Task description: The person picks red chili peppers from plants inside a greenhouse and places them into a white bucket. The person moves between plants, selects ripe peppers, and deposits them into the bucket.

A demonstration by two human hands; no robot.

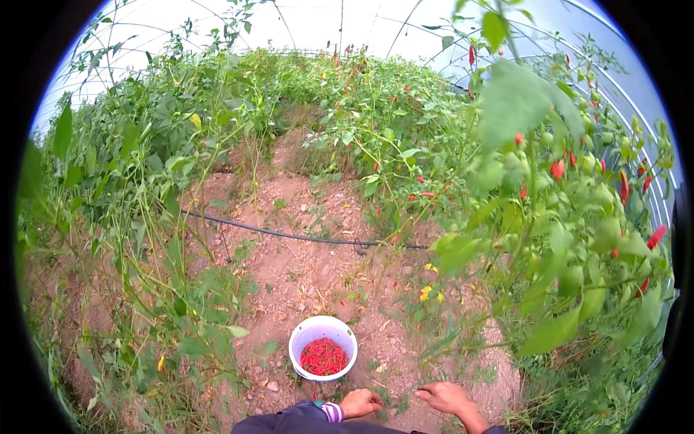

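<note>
My left hand (pixel 361 403), below a striped cuff, hangs at the lower edge of the picture with its fingers curled. Whether anything sits inside those fingers is hidden. To its right, my right hand (pixel 444 398) reaches inward over the soil, fingers stretched and nothing seen in them. A white plastic bucket (pixel 293 353) stands on the ground just beyond my left hand, apart from both hands. Inside it lie many small red chili peppers (pixel 324 357), covering the bottom. More red chilies (pixel 558 170) hang on the tall pepper plant (pixel 528 217) at the right.
A black irrigation hose (pixel 282 234) crosses the reddish soil (pixel 303 271) beyond the bucket. Dense pepper plants (pixel 146 157) line the left side. Yellow leaves (pixel 425 293) show low at the right. Curved greenhouse hoops (pixel 618 81) arch overhead.
</note>
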